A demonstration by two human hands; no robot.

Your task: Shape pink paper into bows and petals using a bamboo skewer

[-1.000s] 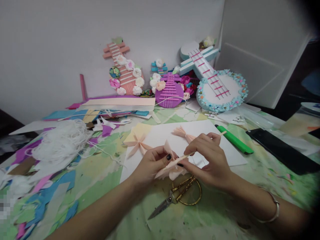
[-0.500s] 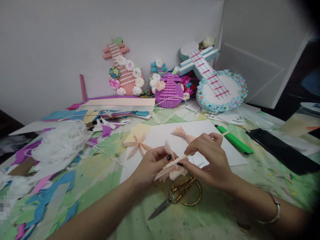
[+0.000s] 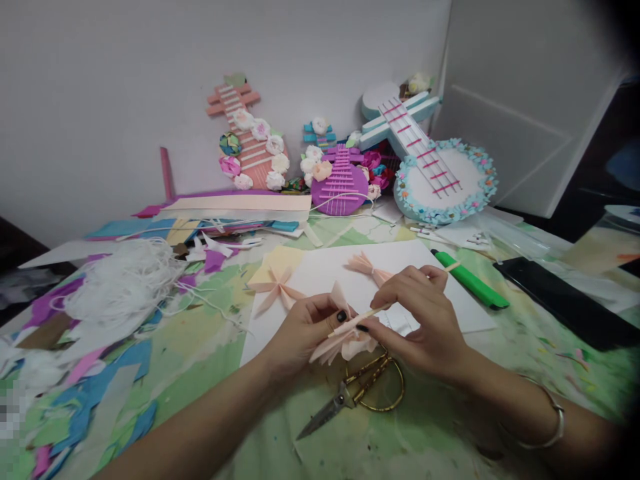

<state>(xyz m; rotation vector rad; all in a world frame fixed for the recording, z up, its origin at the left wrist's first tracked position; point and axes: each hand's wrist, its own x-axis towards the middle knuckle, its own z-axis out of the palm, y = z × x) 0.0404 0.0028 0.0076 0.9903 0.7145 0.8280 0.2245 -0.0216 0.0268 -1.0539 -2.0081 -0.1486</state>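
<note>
Pinched in my left hand is a pale peach pleated paper piece, its layers fanned out below the fingers. My right hand grips a thin pale stick that lies along the paper, its far end poking out past the knuckles. Both thumbs, with dark nails, press close together at the paper. Just below the hands, gold-handled scissors rest on the table. Behind them, a tied peach paper bow and a second gathered peach paper lie by a white sheet.
A green box cutter and a black phone-like slab lie at right. White string is heaped at left among coloured paper scraps. Decorated toy lutes, one purple and one light blue, lean at the back.
Both hands keep nearly the same pose on the paper and stick. The whole view has shifted very slightly.
</note>
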